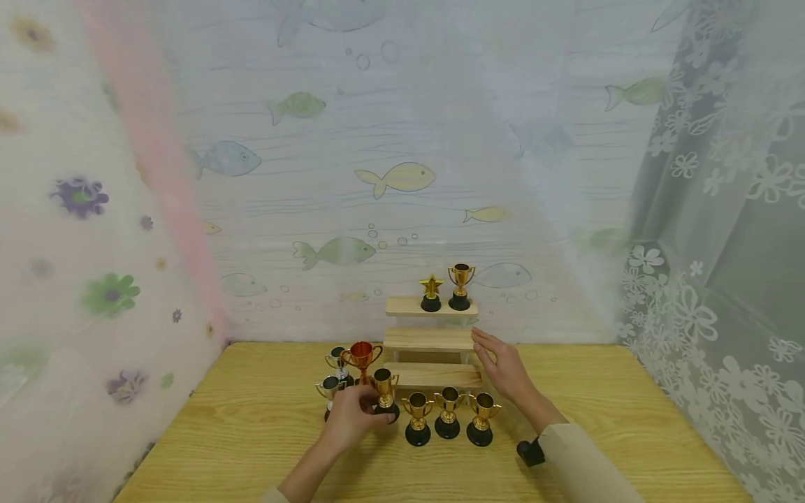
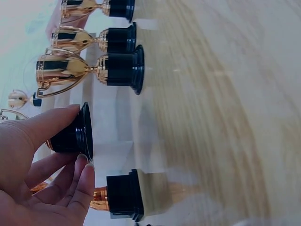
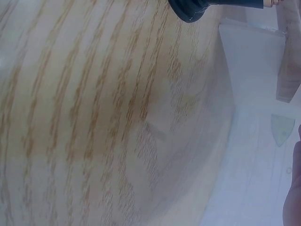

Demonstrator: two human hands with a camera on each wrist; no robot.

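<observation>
Head view first: I find the held gold cup point(image 1: 382, 381) just off the front-left corner of the wooden stand point(image 1: 428, 339), its black base point(image 2: 69, 135) pinched between the thumb and fingers of the left hand point(image 1: 351, 420). The left wrist view shows that base lifted clear of the tabletop. Close behind it, left of the stand, is the red cup point(image 1: 362, 355), with two silver cups point(image 1: 337, 360) farther out on that side; three gold cups point(image 1: 449, 399) stand in front of the stand. The right hand point(image 1: 505, 370) is at the stand's right side, its fingers straight and close together, holding nothing that I can see; whether they touch the middle step I cannot tell. What worries me is the tight gap by the red cup: a sideways swing of the left hand could clip its handle and tip it. With a pinch this low, I judge, a slack thumb might let the held cup lean. If the right hand bumps the stand, the star trophy point(image 1: 431, 287) and top cup point(image 1: 461, 278) on its highest step could topple. Underneath the stand lies a yellowish wood-grain table point(image 1: 239, 419); behind it hangs a pale fish-printed curtain point(image 1: 390, 119), with flower-patterned sheeting point(image 1: 50, 251) to its left and a lacy floral curtain point(image 1: 692, 279) to its right.
</observation>
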